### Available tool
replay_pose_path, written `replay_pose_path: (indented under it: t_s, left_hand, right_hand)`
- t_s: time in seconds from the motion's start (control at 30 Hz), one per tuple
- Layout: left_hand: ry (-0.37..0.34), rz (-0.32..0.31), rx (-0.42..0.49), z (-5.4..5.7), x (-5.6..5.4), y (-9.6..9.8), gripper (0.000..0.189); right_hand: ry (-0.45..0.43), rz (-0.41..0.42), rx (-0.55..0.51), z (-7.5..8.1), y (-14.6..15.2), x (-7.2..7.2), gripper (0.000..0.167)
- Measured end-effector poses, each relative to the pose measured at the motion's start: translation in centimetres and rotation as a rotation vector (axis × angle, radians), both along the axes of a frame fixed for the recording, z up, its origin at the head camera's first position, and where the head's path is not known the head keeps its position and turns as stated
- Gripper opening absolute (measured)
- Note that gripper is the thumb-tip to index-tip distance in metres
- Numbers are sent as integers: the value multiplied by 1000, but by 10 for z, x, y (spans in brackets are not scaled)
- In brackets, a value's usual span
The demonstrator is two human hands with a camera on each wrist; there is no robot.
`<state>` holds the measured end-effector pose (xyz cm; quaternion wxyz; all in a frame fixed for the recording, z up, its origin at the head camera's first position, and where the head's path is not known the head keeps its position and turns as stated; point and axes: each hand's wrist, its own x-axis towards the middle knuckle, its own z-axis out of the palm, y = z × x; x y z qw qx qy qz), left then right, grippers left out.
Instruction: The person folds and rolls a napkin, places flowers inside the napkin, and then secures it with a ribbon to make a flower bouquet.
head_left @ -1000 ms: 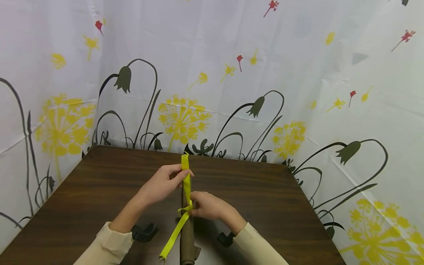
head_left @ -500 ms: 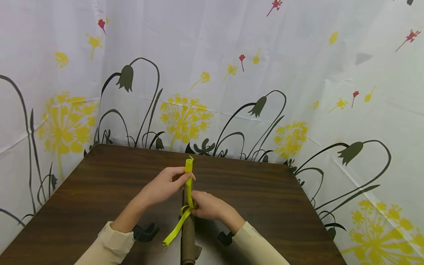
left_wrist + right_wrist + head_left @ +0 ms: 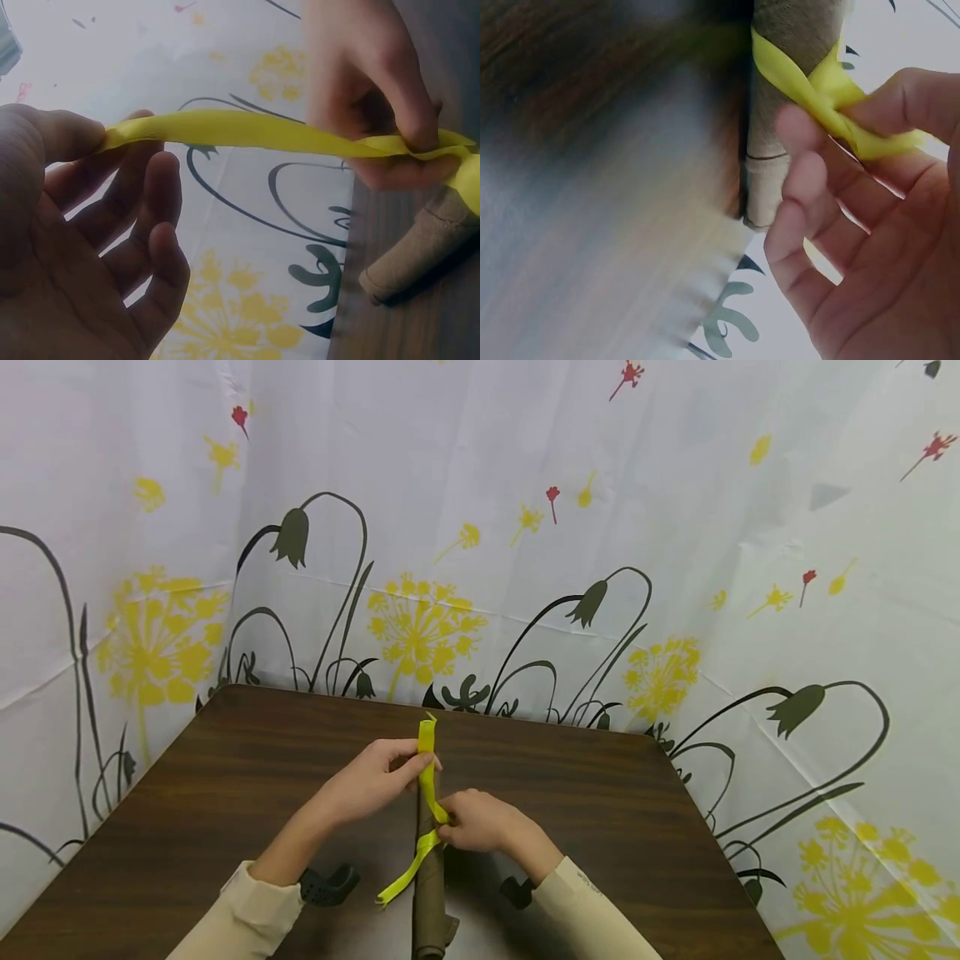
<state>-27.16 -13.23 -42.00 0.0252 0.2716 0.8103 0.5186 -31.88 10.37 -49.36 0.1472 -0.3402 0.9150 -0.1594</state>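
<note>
A yellow ribbon is wrapped around a brown, rolled-up tube that looks like rolled paper or cloth. My left hand pinches the ribbon's far end between thumb and forefinger, above the tube's far part. In the left wrist view that ribbon length stretches between both hands. Close to the wrap, my right hand pinches the ribbon with thumb and forefinger. The right wrist view shows the ribbon crossing over the tube beside the right hand. The ribbon's other end hangs loose toward the near left.
The tube lies lengthwise on a dark wood table. Behind the table hangs a white curtain printed with flowers. Dark devices sit at the left wrist and right wrist.
The right hand has pulled part of the ribbon slightly up and right, away from the wrap. The loop at the wrap looks tighter. The left hand stays nearly in place.
</note>
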Motion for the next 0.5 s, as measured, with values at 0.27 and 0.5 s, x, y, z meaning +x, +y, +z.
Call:
replay_pose_path:
  t_s: [0.27,0.5]
  left_hand:
    - [-9,0,-2,0,4,-2,28]
    - [-5,-2,10,0,5,-5,29]
  right_hand:
    - [-32,-4,-36,8,10,2,10]
    - [28,42,-1,10,20,-4,17]
